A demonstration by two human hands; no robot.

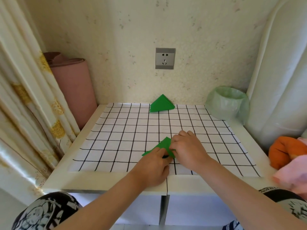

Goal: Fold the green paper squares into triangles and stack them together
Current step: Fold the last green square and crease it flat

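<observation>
A green paper piece (164, 145) lies folded near the front middle of the checked cloth (119, 130). My left hand (153, 166) covers its lower left part, fingers curled onto the paper. My right hand (187, 146) lies over its right side, fingers bent down on the fold. Much of the paper is hidden under both hands. A stack of green folded triangles (162, 104) rests at the far edge of the cloth, below the wall socket.
A pink roll (73, 90) leans at the back left beside a curtain (25, 97). A bin lined with a pale green bag (227, 103) stands at the back right. Orange and pink cloth (289, 156) lies at the right edge. White padding (282, 72) lines the right side.
</observation>
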